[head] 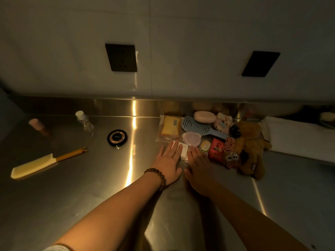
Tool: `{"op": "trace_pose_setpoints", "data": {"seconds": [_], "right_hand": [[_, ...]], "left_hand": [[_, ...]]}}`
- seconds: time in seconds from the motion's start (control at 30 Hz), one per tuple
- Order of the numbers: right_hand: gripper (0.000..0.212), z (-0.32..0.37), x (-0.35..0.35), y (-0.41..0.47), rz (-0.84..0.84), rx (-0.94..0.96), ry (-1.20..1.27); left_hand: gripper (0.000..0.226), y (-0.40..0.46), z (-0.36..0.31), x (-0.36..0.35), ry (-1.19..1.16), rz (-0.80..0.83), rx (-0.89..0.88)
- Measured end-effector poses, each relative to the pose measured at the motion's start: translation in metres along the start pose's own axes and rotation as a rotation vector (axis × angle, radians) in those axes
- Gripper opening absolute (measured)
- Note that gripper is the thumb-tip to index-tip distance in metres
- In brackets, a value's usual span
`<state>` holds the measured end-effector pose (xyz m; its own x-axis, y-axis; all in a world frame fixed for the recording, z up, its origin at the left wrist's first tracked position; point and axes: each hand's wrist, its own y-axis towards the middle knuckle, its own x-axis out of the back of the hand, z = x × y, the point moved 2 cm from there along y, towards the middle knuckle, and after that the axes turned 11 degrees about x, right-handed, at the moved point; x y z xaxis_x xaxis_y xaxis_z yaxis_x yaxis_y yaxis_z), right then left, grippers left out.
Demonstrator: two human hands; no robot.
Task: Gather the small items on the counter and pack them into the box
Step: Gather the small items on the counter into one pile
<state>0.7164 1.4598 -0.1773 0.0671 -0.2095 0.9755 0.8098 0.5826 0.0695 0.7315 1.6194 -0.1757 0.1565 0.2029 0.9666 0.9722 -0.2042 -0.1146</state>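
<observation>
A small white box (183, 151) lies flat on the steel counter (90, 178). Left hand (169, 161) and right hand (198, 169), fingers spread flat, flank it, gripping nothing. Clutter crowds behind; bare steel lies left.

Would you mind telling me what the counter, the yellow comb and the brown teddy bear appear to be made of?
The counter looks like brushed stainless steel: it shows streaky light reflections. The yellow comb seems to be smooth plastic with an orange handle, though painted wood is possible. The brown teddy bear looks like fuzzy plush fabric.
</observation>
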Motion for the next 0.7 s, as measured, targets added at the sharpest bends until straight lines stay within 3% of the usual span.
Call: {"op": "trace_pose_setpoints", "data": {"seconds": [0.1,0.23,0.37,0.43,0.53,0.6,0.7], "right_hand": [[0.067,0.002,0.004,0.004,-0.036,-0.059,0.058],[0.064,0.035,0.017,0.035,-0.272,0.033,0.143],[0.066,0.084,0.007,0.105,-0.146,0.180,0.209],[0.069,0.107,-0.006,0.141,-0.016,0.205,0.206],[0.074,0.134,-0.022,0.187,0.050,0.248,0.159],[0.078,0.144,-0.032,0.207,0.103,0.245,0.126],[0.077,0.149,-0.044,0.220,0.179,0.230,0.109]], "left_hand": [[0.072,-0.002,0.003,0.014,-0.167,0.007,0.039],[0.048,-0.023,0.058,0.047,-0.284,-0.320,0.265],[0.047,-0.060,0.153,0.065,-0.172,-0.431,0.619],[0.057,-0.083,0.200,0.068,-0.145,-0.413,0.789],[0.076,-0.110,0.260,0.066,-0.064,-0.298,0.953],[0.082,-0.117,0.288,0.062,-0.034,-0.174,0.996],[0.068,-0.116,0.309,0.055,-0.041,-0.006,0.938]]}}
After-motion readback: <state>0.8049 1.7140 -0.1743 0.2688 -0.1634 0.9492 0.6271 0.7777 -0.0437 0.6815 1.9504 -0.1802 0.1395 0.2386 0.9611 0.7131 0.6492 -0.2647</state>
